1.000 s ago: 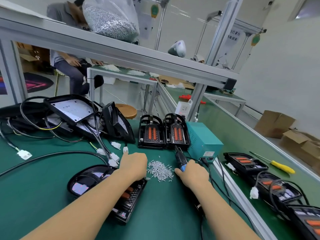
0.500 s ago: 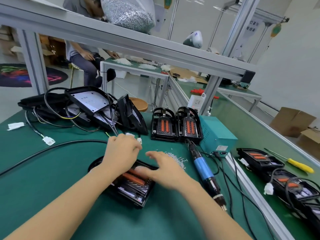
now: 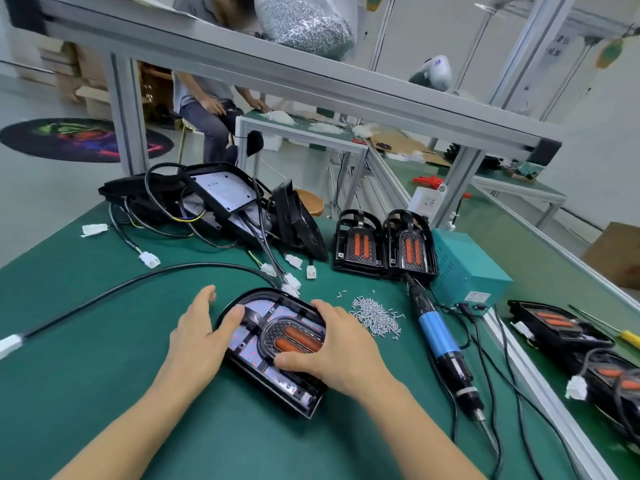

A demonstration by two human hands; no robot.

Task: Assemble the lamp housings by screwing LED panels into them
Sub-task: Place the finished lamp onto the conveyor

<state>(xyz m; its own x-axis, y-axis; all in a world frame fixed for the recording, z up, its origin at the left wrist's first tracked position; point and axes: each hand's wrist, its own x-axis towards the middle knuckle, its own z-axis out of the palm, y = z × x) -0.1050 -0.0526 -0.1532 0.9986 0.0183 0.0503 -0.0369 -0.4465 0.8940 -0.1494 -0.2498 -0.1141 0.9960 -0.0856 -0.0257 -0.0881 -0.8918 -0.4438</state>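
Lamp housing (image 3: 277, 348) flat on mat — between hands, both touching it.

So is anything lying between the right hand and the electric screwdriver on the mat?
Nothing visible blocks it. The right hand rests on the lamp housing; the electric screwdriver lies to its right, with only the loose screw pile farther back and bare mat between.

A black lamp housing (image 3: 277, 344) is held flat on the green surface (image 3: 86, 358) by both hands: left hand (image 3: 201, 336) at its left rim, right hand (image 3: 332, 344) over its orange lenses. A screwdriver (image 3: 438, 344) is laid beside the screws (image 3: 375, 315).
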